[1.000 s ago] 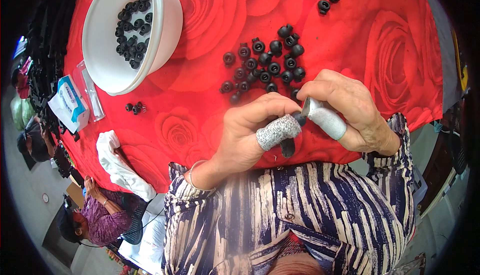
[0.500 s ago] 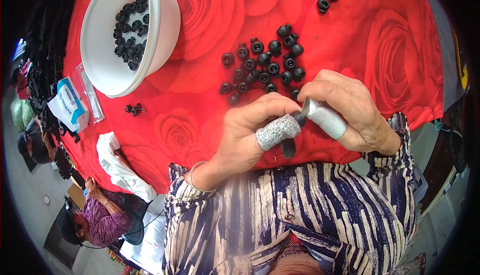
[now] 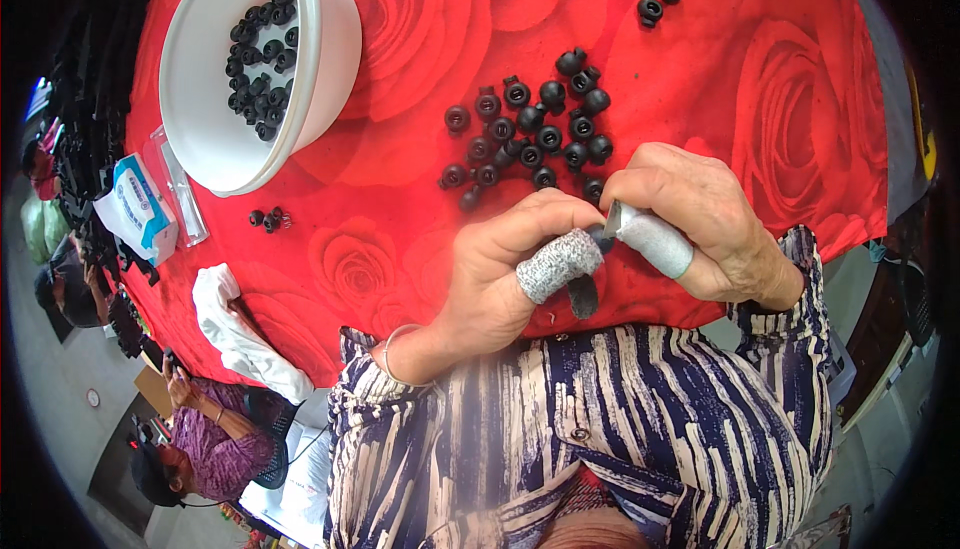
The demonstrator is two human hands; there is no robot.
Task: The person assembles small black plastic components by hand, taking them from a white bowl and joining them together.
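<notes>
co-worker [image 3: 225, 454] shifted, left grip [image 3: 497, 257] pinching black piece [image 3: 599, 237].

Left hand [image 3: 490, 271] around black piece [image 3: 601, 237]

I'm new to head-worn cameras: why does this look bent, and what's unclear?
Head view: the fisheye lens bows edges of the red rose-printed tablecloth, and the corners are black; also head view: the small round black piece in the left hand is mostly hidden, its details unclear.
</notes>
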